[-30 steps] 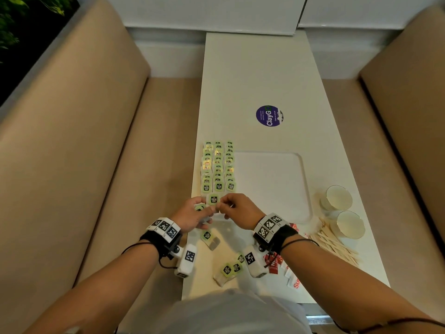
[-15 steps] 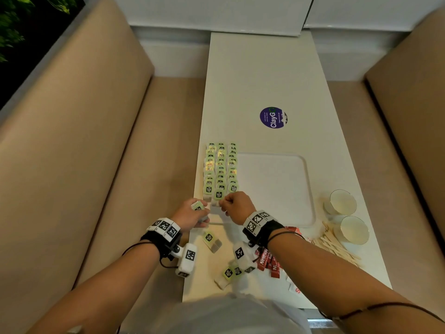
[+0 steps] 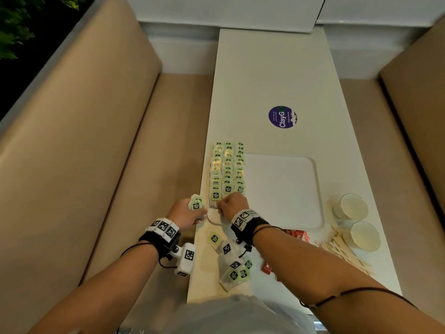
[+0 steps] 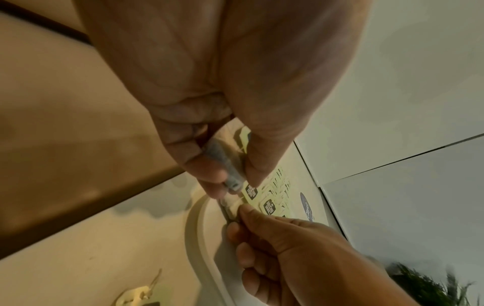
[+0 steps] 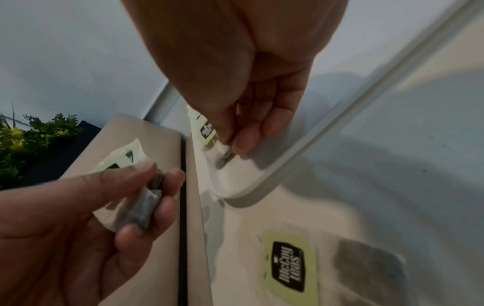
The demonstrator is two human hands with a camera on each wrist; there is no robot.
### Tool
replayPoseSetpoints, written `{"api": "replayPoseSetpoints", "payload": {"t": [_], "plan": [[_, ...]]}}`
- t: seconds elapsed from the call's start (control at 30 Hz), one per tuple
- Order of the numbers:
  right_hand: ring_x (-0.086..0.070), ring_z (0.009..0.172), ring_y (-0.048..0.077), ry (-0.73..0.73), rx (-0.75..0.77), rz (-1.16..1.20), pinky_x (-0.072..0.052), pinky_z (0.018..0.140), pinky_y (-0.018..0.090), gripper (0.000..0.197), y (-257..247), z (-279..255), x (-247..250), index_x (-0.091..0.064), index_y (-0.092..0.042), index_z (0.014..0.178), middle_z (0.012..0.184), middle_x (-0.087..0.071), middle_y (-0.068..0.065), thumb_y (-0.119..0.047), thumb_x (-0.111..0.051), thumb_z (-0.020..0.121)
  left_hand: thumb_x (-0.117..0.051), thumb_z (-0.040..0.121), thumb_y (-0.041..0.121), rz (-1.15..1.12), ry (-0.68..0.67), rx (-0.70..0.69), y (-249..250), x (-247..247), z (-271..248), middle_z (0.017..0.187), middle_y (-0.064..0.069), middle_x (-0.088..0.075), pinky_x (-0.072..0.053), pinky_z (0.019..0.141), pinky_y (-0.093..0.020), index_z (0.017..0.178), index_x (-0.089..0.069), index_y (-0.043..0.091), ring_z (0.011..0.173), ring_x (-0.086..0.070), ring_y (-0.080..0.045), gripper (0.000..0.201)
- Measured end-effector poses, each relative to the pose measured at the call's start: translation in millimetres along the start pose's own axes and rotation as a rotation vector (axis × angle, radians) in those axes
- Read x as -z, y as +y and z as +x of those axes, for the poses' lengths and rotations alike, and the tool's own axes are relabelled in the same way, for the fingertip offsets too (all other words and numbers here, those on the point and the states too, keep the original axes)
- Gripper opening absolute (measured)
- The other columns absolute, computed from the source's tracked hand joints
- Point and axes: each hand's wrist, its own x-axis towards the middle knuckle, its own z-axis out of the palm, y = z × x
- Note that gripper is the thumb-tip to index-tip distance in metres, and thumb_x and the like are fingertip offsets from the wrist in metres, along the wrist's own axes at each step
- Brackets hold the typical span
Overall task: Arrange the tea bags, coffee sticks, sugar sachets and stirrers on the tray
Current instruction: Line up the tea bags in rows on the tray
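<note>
Left hand: my left hand (image 3: pixel 186 212) sits at the bench's left edge, thumb and curled fingers gripping a small stack of tea bags (image 3: pixel 196 203).
Tea bag rows: I see three rows (image 3: pixel 227 168) filling the left side of the tray (image 3: pixel 319 189).
Right hand: my right hand (image 3: pixel 234 204) pinches the nearest tea bag (image 3: pixel 215 196) of the left row, at the tray's near-left corner.
Loose items: more tea bags (image 3: pixel 238 273) by the near edge; red sachets (image 3: pixel 299 236), stirrers (image 3: pixel 344 253) and two cups (image 3: pixel 354 206) toward the right edge.
Head view only: rows, cups and stirrers.
Right wrist view only: the pinch up close (image 5: pixel 222 149), plus a lone tea bag (image 5: pixel 289 267) on the bench (image 5: pixel 393 186).
</note>
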Motion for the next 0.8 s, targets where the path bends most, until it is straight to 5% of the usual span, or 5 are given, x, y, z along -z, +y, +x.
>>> {"api": "replayPoseSetpoints", "payload": {"t": [0.2,0.33,0.47,0.6,0.8], "plan": [[-0.055,0.051,0.015,0.033,0.017,-0.081,-0.043,0.047,0.025,0.039,3.6,1.1,-2.5,-0.064,-0.009,0.059,0.052,-0.057,0.000,-0.036,-0.070,0.086,-0.072,0.089,0.015,0.024,-0.001,0.002,-5.3,1.2,2.9,0.076,-0.010,-0.073,-0.055,0.069,-0.036,0.086,-0.069,0.008,0.062,-0.063,-0.016,0.008],[-0.063,0.059,0.015,0.051,0.049,-0.036,-0.049,0.054,0.026,0.032,3.1,-5.0,5.5,-0.069,-0.012,0.065,0.060,-0.065,-0.002,-0.037,-0.071,0.084,-0.071,0.091,0.014,-0.027,-0.001,0.005,-4.6,-2.1,2.4,0.080,-0.012,-0.072,-0.057,0.070,-0.034,0.087,-0.068,0.010,0.067,-0.064,-0.017,0.007],[-0.066,0.069,0.018,0.047,0.200,0.072,-0.058,0.075,0.037,0.031,0.1,-9.7,9.1,-0.071,-0.016,0.082,0.075,-0.071,0.001,-0.044,-0.063,0.094,-0.072,0.091,0.014,-0.041,-0.024,-0.031,-3.4,-5.0,2.2,0.080,-0.008,-0.072,-0.056,0.064,-0.026,0.091,-0.070,0.011,0.065,-0.064,-0.013,0.004],[-0.067,0.066,0.024,-0.109,0.349,0.089,-0.060,0.073,0.042,0.034,-3.7,-16.2,10.1,-0.074,-0.017,0.087,0.080,-0.073,0.010,-0.045,-0.058,0.098,-0.073,0.089,0.008,-0.101,-0.099,-0.048,-0.9,-8.5,4.1,0.076,-0.007,-0.068,-0.053,0.065,-0.029,0.097,-0.071,0.004,0.067,-0.061,-0.016,0.009],[-0.067,0.065,0.017,-0.097,0.393,0.068,-0.058,0.076,0.041,0.024,-4.7,-17.3,19.4,-0.065,-0.025,0.081,0.083,-0.074,0.010,-0.032,-0.056,0.103,-0.072,0.089,0.005,-0.164,-0.095,-0.065,1.4,-13.3,7.0,0.091,-0.017,-0.071,-0.054,0.061,-0.025,0.104,-0.066,0.004,0.075,-0.066,-0.019,0.016]]}}
